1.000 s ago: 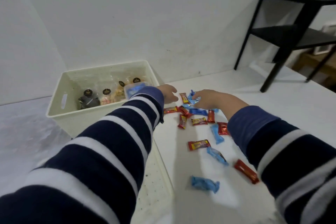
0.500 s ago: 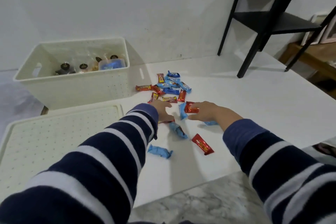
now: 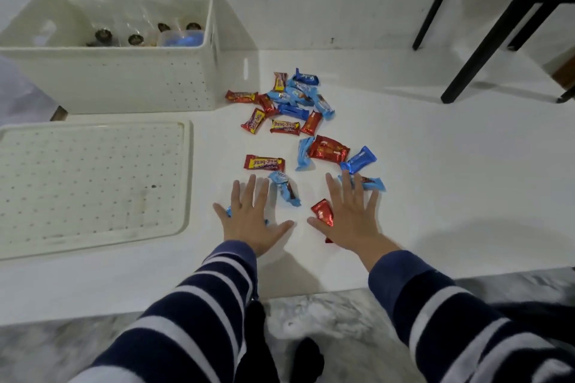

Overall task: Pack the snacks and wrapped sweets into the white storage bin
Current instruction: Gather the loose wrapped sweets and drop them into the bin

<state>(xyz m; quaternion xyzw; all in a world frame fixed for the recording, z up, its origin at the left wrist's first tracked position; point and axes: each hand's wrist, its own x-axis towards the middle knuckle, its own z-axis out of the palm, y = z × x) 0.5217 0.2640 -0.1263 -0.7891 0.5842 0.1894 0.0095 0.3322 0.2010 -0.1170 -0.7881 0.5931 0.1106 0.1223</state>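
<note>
The white storage bin (image 3: 130, 84) stands at the back left and holds several bagged snacks and a clear tub with blue contents. Several red and blue wrapped sweets (image 3: 292, 102) lie scattered on the white surface to its right. My left hand (image 3: 250, 214) lies flat with straight fingers on a blue sweet (image 3: 229, 212), whose ends peek out on both sides. My right hand (image 3: 348, 211) lies flat over a red sweet (image 3: 323, 211), its fingertips on another blue sweet (image 3: 371, 183). One more blue sweet (image 3: 284, 188) lies between my hands.
The bin's perforated white lid (image 3: 90, 183) lies flat to the left of my hands. A black table's legs (image 3: 479, 50) stand at the back right. The white surface ends just behind my wrists, with marbled floor (image 3: 326, 314) below.
Both hands drew back from the far sweets towards me and now lie flat on the nearest sweets. The view tilted down, so the bin sits farther up the frame.
</note>
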